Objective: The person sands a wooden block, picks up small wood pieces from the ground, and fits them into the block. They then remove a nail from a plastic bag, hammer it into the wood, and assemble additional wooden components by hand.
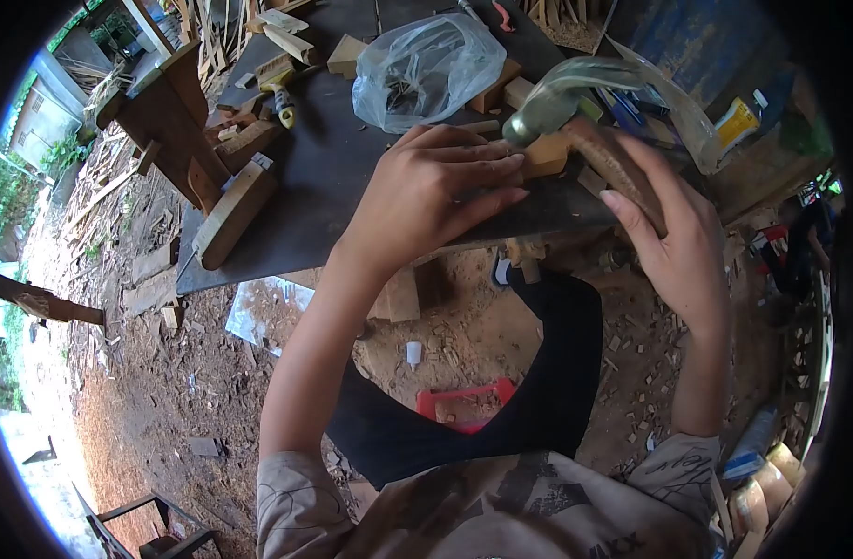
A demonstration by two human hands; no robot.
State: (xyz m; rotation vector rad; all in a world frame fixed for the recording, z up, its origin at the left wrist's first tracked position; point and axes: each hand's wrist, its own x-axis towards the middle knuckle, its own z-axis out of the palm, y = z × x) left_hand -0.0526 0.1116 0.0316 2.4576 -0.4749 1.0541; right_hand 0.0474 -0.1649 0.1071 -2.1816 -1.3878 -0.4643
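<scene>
My right hand (678, 228) is closed round the wooden handle (622, 177) of a claw hammer. The metal hammer head (546, 107) is raised close to my left fingertips, slightly blurred. My left hand (440, 182) rests near the table edge, its fingers bent over a small light wooden block (546, 155) that sticks out past the fingertips. Whether a nail sits between those fingers is hidden. Just beyond my left hand lies a clear plastic bag (428, 70) with dark small pieces inside, perhaps nails.
On the dark tabletop (319, 177) lie a yellow-handled tool (283, 104) and wood offcuts (347, 56). A brown wooden assembly (180, 130) stands at the left. A yellow container (736, 123) is at the right. Wood scraps and a red stool (466, 396) are below.
</scene>
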